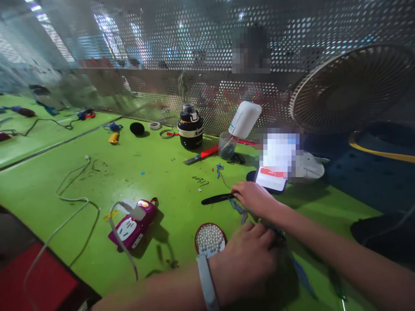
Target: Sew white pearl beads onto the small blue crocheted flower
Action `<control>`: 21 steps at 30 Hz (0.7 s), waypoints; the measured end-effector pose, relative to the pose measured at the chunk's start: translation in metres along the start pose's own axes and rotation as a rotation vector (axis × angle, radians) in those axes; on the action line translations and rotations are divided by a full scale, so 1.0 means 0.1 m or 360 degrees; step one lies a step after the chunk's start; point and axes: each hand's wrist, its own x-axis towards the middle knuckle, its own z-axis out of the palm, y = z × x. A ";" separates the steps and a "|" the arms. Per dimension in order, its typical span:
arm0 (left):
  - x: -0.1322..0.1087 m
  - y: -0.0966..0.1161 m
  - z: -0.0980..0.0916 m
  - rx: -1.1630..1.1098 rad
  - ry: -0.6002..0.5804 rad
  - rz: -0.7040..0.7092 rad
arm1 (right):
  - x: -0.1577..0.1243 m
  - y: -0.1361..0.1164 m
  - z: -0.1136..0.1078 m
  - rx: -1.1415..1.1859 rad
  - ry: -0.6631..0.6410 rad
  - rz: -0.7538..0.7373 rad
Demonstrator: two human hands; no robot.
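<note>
Right of centre in the frame, the right hand's (254, 198) fingers close on one end of a slim black tool (214, 199) over the green counter (175, 181). At lower centre, the left hand (248, 257) curls beside pearly beads (210, 237); its grip cannot be told.

right hand (254, 198): holds black tool (215, 199) | left hand (251, 255): beside white beads (210, 238)

R fingers (239, 190) curled, fwd of L fingers (258, 231)
</note>
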 end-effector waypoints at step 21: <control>-0.02 -0.02 0.05 -0.0029 0.0054 -0.0001 | -0.09 0.08 -0.67 0.0904 0.0249 0.0227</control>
